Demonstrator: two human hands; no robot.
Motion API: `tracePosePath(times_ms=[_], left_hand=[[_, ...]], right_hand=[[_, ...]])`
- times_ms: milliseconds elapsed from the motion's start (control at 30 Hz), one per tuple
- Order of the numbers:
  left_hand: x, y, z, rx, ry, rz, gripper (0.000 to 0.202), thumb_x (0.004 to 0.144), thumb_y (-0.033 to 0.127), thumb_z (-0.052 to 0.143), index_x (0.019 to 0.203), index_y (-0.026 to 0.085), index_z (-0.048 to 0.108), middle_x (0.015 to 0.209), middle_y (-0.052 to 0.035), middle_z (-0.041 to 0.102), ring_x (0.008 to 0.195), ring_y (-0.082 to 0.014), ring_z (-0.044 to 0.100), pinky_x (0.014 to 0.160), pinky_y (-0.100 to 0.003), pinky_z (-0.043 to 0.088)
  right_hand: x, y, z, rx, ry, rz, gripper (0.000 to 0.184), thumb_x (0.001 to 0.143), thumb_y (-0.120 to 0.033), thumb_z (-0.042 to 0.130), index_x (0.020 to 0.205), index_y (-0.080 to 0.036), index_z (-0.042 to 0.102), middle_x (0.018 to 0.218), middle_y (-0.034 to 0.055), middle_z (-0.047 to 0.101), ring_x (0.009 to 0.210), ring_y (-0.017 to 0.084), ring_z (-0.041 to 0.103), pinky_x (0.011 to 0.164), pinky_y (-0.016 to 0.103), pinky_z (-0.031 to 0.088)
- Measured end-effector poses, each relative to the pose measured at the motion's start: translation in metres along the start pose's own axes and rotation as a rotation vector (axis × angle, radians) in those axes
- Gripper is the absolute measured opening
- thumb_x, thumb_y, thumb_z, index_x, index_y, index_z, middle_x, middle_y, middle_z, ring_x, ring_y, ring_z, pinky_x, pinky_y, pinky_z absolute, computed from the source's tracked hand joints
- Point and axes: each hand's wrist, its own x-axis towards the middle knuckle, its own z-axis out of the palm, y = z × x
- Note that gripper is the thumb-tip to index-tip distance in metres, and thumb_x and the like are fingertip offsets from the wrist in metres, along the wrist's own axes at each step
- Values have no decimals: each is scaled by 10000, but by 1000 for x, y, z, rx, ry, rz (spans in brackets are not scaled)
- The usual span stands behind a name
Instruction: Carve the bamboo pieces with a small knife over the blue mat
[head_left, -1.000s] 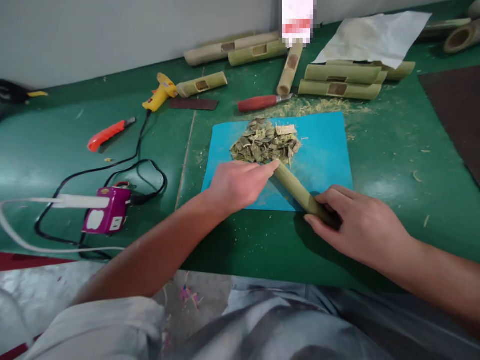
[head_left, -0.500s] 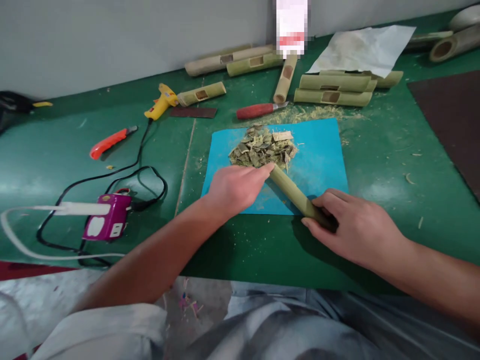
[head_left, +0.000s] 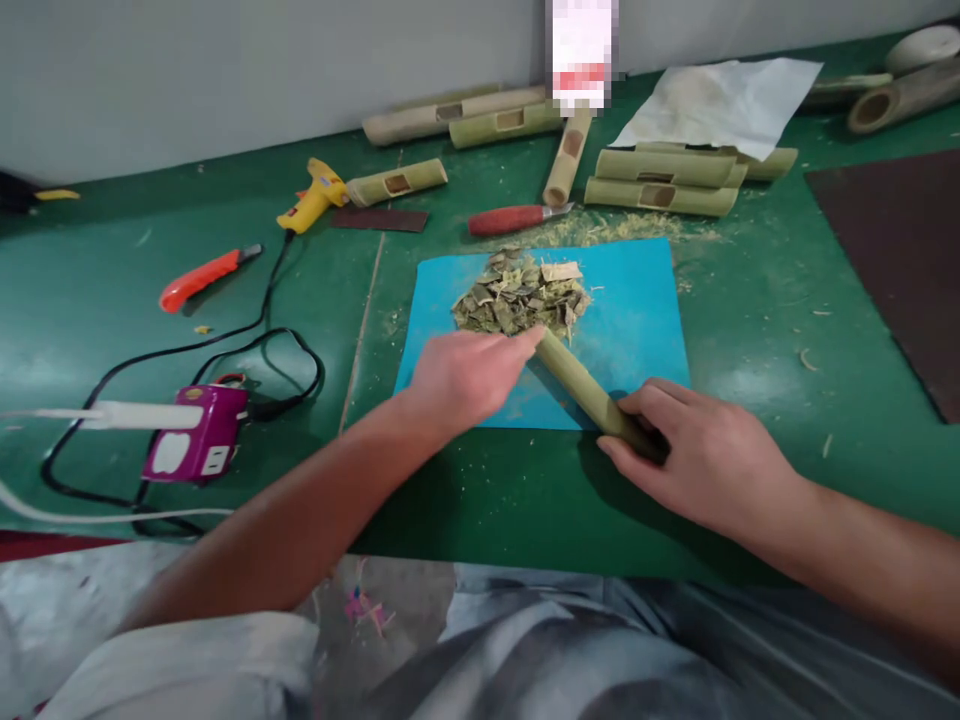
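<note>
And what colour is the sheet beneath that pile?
The sheet is blue, clearest in the head view.

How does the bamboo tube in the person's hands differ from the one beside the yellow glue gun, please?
The held tube slants over the blue sheet, its near end in the right hand and its far end at the left hand; the other tube lies untouched on the table. The held tube shows no opening on its visible side, while the other tube shows a cut window. Both are pale green bamboo.
</note>
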Motion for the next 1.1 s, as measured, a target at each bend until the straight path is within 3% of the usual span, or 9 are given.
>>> tracePosePath(times_ms=[167, 267, 400, 533, 633, 767, 900, 1000, 1100], left_hand=[[2, 3, 0, -75, -67, 132, 384, 1033, 159, 348, 1247, 105, 662, 581, 8, 577, 544, -131, 559, 523, -267, 377], [2, 1, 0, 3, -58, -25, 383, 1051, 210, 352, 1251, 99, 659, 585, -3, 591, 542, -131, 560, 513, -259, 381], [1, 1, 1, -64, -57, 96, 373, 1046, 195, 351, 1251, 129, 655, 583, 12, 594, 532, -122, 553, 529, -250, 397], [1, 1, 1, 4, -13, -15, 350, 1045, 209, 379, 1220, 119, 668, 586, 6, 609, 530, -117, 555, 503, -247, 362], [1, 2, 1, -58, -60, 94, 367, 1036, 184, 363, 1241, 119, 660, 591, 10, 602, 552, -127, 570, 519, -260, 383], [0, 2, 1, -10, -64, -30, 380, 1043, 190, 348, 1252, 105, 654, 618, -5, 614, 562, -133, 577, 524, -264, 402], [-2, 5, 2, -76, -97, 99, 388, 1035, 165, 337, 1278, 117, 634, 587, 6, 589, 558, -137, 576, 539, -263, 413], [-2, 5, 2, 22, -41, -28, 351, 1041, 190, 379, 1244, 110, 653, 585, 6, 597, 546, -131, 567, 517, -258, 385], [-1, 4, 1, -5, -35, 37, 366, 1035, 169, 355, 1219, 92, 662, 573, 6, 584, 534, -137, 558, 514, -274, 387]], right_hand=[[0, -1, -1, -1, -5, -8, 196, 867, -386, 588, 781, -210, 573, 725, -10, 603, 549, 120, 501, 511, 271, 299], [0, -1, 0, 14, 1, -3, 176, 872, -376, 581, 811, -211, 581, 738, -9, 605, 566, 123, 518, 522, 269, 308], [0, 0, 0, 14, -15, -5, 195, 870, -381, 583, 774, -215, 550, 719, -14, 580, 545, 118, 490, 513, 274, 287], [0, 0, 0, 11, -17, 3, 185, 873, -385, 594, 822, -208, 575, 740, -11, 595, 564, 118, 508, 524, 268, 302], [-1, -1, 0, -3, -25, -3, 200, 875, -391, 594, 804, -206, 569, 731, -12, 591, 550, 117, 499, 516, 271, 290], [-1, -1, 1, -14, -14, 1, 191, 884, -389, 578, 815, -211, 574, 744, -8, 606, 564, 126, 520, 521, 273, 289], [-1, 0, 1, -13, -16, -12, 210, 874, -396, 582, 774, -215, 547, 720, -12, 594, 540, 122, 498, 507, 277, 273], [-1, 0, 1, 0, -14, 1, 196, 880, -398, 570, 810, -215, 570, 742, -8, 609, 554, 126, 515, 512, 275, 280], [-1, 0, 1, -2, -20, 3, 198, 873, -394, 577, 790, -215, 561, 732, -11, 601, 546, 120, 504, 510, 272, 276]])
